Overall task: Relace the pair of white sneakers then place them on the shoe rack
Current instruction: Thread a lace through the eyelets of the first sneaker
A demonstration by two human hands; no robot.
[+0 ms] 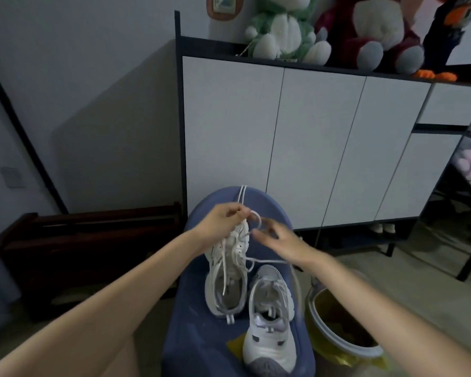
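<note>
Blue stool (201, 336) carrying both sneakers: nearer one (269, 322) lying toe toward me, farther one (229, 270) beyond it. My left hand (223, 221) pinching lace (242, 195) taut above farther sneaker; right hand (280, 240) hovering beside lace loop, fingers spread, blurred. White cabinet (297, 145) standing behind.

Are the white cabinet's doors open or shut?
Shut: the cabinet doors lie flush, with only thin seams between the panels and nothing inside visible.

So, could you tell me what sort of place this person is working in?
Probably a home entryway or hallway: a tall white-doored cabinet with plush toys on top, shoes tucked beneath it, and a low dark wooden rack along the wall.
</note>
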